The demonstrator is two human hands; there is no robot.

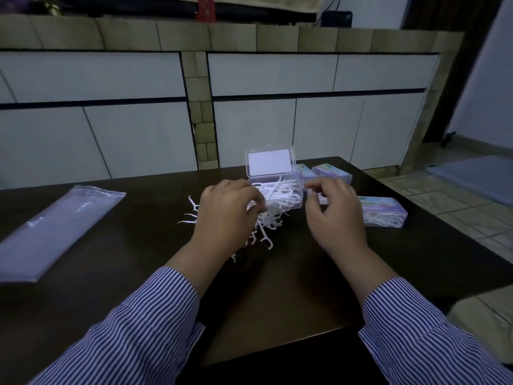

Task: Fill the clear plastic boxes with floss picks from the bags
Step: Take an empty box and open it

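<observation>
A: Where's your open box (277, 190)?
B: On the desk (133, 262), picks (266, 226) heaped against it; your left hand (227, 209) pinches some; your right hand (333, 209) hovers, fingers loosely curled.

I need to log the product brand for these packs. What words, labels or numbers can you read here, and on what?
No text can be read.
Closed boxes: coloured labels carry print, too blurred to read.
Open box: the white card in its lid looks blank.
Plastic bag: no print visible.
Red item at the top edge: any marks are illegible.
</observation>
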